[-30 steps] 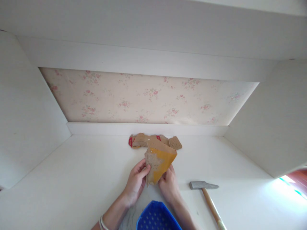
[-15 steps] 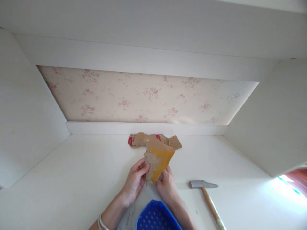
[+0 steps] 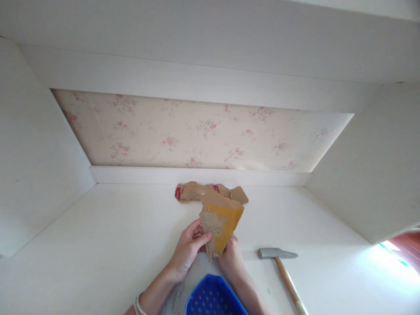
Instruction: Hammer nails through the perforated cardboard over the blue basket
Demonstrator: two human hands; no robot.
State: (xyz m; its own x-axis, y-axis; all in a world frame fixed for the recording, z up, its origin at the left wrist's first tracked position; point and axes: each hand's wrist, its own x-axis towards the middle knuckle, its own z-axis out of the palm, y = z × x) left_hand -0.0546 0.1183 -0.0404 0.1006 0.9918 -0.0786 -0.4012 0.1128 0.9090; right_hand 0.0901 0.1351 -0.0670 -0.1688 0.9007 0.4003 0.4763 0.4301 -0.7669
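Note:
A stack of torn brown cardboard (image 3: 221,223) with a yellow printed face and many small holes is held up above the white surface. My left hand (image 3: 189,247) grips its left edge, with the thumb on the front and the fingers behind. At the lower right edge, my right hand (image 3: 232,258) is closed on the cardboard, its fingertips hidden behind it. More torn cardboard pieces (image 3: 193,190) with red printing lie just beyond, against the back edge. Below my hands is a blue plastic container (image 3: 213,297) with a dotted inside, cut off by the frame.
A hammer (image 3: 285,271) with a wooden handle rests on the white surface (image 3: 131,236) to the right of my right hand. White panels (image 3: 42,144) enclose both sides and the top. Flowered wallpaper (image 3: 203,135) covers the back.
The held cardboard has shifted slightly right and down and tilted a little. Both hands have moved along with it. The hammer and the loose cardboard pieces have stayed in place.

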